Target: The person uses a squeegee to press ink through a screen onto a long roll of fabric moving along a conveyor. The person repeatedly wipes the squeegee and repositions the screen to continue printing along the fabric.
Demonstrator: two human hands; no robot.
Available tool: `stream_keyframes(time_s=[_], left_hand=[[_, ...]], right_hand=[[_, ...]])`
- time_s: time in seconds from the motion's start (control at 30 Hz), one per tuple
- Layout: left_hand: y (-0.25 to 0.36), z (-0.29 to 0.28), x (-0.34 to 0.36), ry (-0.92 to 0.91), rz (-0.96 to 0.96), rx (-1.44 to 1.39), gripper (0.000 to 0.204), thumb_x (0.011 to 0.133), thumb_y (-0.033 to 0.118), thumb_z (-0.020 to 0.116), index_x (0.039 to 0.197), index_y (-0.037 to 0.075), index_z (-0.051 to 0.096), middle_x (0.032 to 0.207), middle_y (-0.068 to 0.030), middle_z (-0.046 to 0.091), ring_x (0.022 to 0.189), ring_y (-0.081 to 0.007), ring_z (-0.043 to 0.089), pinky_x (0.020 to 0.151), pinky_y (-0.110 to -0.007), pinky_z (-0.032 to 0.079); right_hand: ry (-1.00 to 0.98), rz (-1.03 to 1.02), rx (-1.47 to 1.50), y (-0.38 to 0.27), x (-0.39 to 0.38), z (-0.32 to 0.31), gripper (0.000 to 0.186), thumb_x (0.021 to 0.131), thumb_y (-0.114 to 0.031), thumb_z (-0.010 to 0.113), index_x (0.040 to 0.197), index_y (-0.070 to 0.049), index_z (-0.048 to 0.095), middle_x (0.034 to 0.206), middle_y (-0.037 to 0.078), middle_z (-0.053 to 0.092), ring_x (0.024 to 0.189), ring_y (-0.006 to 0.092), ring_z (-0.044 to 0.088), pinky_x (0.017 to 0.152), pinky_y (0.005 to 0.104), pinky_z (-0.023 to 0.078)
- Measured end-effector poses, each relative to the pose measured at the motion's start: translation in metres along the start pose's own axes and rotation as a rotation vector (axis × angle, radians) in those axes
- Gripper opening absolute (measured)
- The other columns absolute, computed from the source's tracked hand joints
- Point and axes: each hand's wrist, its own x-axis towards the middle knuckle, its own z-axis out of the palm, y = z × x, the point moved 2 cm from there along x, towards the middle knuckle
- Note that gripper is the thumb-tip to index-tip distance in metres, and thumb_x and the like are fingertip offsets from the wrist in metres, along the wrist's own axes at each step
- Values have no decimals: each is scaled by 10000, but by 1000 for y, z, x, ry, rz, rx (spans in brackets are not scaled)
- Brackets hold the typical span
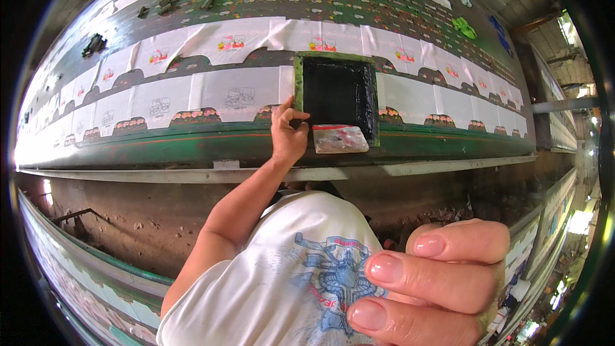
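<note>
Gripping with the left hand the left rim of a screen-printing frame, flat on the green desk. Holding the right hand curled near the camera; cannot tell around what.

Landmark: rectangular green-edged frame with black inner panel, lying on long green table. On its near end: flat pale block with red edge. At its left edge: bare left hand. Before it, rightward, raised close to the camera: bare right hand. To its left and right: row of white cut fabric pieces. Behind it: second row of printed white fabric pieces. Far behind, right: crumpled bright-green item. Far behind, left: jagged dark clump.
</note>
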Motion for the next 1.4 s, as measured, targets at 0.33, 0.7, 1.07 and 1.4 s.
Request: stream_keyframes(time_s=[0.33, 0.7, 1.07, 1.4], left_hand=[[-10, -7, -10, 100, 24, -13, 577, 837, -75, 817, 1374, 132, 780, 1641, -211, 618, 1518, -399, 559, 1285, -492, 423], [4, -12, 4, 21, -70, 76, 502, 784, -102, 722, 1225, 105, 842, 1633, -180, 633, 1503, -372, 575, 1220, -456, 493], [57, 125, -11, 77, 86, 77, 421, 743, -150, 717, 1082, 82, 808, 1646, -219, 623, 1527, -399, 562, 1289, -487, 434], [72, 240, -26, 116, 32, 80, 369, 745, -130, 734, 1069, 33, 800, 1593, -264, 676, 1439, -345, 677, 1240, -413, 481]], right_hand=[[208, 346, 157, 4, -83, 30, 120, 983, -63, 758, 1101, -49, 741, 1068, 133, 803, 962, 299, 765, 790, 426, 608], [152, 1170, -148, 101, -322, 104, 417, 1037, -109, 747, 1444, -26, 705, 1497, 231, 674, 1431, 403, 600, 1235, 510, 450], [252, 1249, 34, 147, -432, 11, 425, 1041, -143, 778, 1444, -22, 719, 1461, 257, 698, 1395, 407, 657, 1198, 460, 503], [169, 1178, 88, 174, -515, -95, 424, 1044, -170, 765, 1439, -21, 714, 1517, 262, 680, 1462, 421, 627, 1249, 498, 470]])
